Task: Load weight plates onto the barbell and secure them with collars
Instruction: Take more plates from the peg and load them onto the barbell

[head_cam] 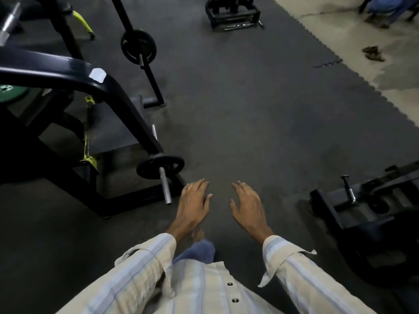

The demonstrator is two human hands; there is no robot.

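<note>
A small black weight plate (159, 166) sits on a steel loading peg (165, 189) that juts from a black machine frame at the left. A second black plate (138, 46) hangs on another peg farther back. My left hand (193, 203) hovers just right of the near peg's tip, fingers spread, holding nothing. My right hand (248, 203) is level with it, a hand's width to the right, also spread and empty. Both are held palms down over the dark rubber floor. No collar is visible.
The black machine frame (68, 71) fills the left side, with a green plate (11, 91) behind it. A low black machine with a steel pin (350, 193) stands at the right. Another rack (231, 12) sits at the back. Bare concrete lies at the far right.
</note>
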